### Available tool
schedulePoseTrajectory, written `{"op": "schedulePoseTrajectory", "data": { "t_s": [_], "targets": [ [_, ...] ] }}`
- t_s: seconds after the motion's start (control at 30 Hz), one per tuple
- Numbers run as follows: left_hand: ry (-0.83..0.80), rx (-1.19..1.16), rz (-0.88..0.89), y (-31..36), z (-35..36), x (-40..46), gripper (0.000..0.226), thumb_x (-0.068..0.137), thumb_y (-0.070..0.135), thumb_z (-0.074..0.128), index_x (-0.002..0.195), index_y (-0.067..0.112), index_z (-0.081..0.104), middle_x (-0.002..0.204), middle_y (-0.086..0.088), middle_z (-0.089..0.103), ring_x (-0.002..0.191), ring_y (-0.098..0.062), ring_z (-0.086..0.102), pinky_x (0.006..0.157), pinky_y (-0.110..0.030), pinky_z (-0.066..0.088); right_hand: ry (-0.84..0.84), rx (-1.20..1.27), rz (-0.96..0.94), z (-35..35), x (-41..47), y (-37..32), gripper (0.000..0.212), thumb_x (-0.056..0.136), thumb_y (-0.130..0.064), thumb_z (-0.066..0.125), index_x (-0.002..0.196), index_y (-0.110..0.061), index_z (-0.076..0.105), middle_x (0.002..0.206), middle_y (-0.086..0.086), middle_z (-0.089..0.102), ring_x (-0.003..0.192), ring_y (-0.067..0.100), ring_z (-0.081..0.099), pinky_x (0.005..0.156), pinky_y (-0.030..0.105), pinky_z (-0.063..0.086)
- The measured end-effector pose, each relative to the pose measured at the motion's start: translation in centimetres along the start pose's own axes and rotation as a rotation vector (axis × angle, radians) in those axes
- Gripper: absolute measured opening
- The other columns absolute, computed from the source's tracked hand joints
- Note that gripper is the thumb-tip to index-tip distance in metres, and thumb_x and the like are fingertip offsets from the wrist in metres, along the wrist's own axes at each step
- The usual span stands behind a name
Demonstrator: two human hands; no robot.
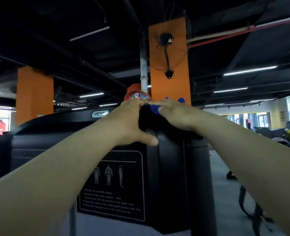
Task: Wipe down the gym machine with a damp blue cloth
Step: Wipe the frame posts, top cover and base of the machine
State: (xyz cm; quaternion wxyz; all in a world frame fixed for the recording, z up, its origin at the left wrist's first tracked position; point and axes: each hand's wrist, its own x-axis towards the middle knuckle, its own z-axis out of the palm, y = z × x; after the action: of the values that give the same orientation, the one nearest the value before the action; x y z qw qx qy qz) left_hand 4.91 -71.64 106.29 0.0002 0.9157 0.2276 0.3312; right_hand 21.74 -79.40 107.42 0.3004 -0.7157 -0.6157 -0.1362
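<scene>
The black gym machine fills the middle of the head view, with a muscle-diagram instruction label on its front. My left hand rests on the machine's top edge, thumb spread down the front and fingers reaching over the top. My right hand lies flat on the blue cloth, pressing it on the machine's top. Part of the cloth sticks up beyond my fingers; the rest is hidden under the hand.
An orange pillar with a round fan rises right behind the machine, beside a white pipe. An orange tub of colourful small items sits behind my left fingers. Another orange pillar stands left. Grey floor and more equipment lie right.
</scene>
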Motion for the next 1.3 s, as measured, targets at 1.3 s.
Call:
{"op": "schedulePoseTrajectory", "data": {
  "t_s": [1.3],
  "targets": [
    [-0.045,0.095,0.112,-11.8,-0.2,-1.4,0.110,0.076,0.041,0.080,0.155,0.028,0.005,0.155,0.005,0.035,0.141,-0.018,0.033,0.115,-0.028,0.016,0.328,-0.749,0.155,9.4,0.4,-9.5,0.050,0.105,-0.039,0.022,0.153,-0.026,0.024,0.161,-0.005,0.023,0.148,0.010,0.016,0.120,0.035,0.005]
  ]
}}
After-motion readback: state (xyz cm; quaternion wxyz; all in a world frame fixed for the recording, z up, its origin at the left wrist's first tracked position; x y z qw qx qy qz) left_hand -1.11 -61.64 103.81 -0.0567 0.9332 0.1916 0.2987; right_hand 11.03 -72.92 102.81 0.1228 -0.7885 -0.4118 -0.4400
